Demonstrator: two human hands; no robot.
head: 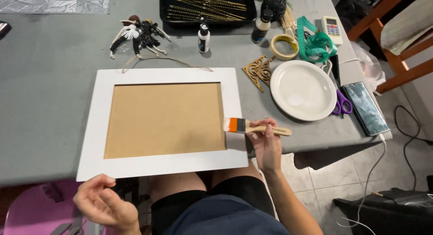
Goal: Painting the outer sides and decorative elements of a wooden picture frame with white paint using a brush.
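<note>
so, the painting step looks to be the one in hand: a flat paintbrush with a pale wooden handle, silver ferrule and orange bristles (252, 127) is held by the right hand (267, 144), fingers closed around the middle of the handle, and the whitish bristle tips are laid against the right edge of the big white rectangular picture frame with the brown cardboard backing (160, 122). the frame is taken as the landmark for everything below.

the brush lies almost level, its long axis running left to right, bristles pointed left at the frame and the handle end pointed right, tilted very slightly down toward the handle. the frame itself lies flat on the grey table (49, 90), long side across the view, its string hanger (167, 61) at the far edge.

the left hand (104, 203) is kept loosely open, palm up, nothing held, just below the frame's near left corner; whether that corner is touched can't be told.

as a judgement, the next stroke would call for the brush to be drawn along the right border with the bristles kept flat, and the frame to be steadied so it isn't slid.

right of the frame a round white plate (303, 89) is set, with purple-handled scissors (341, 102) and a dark phone (365, 107) further right. beyond the frame's far edge a small white glue bottle with a black cap (204, 36) is stood.
</note>
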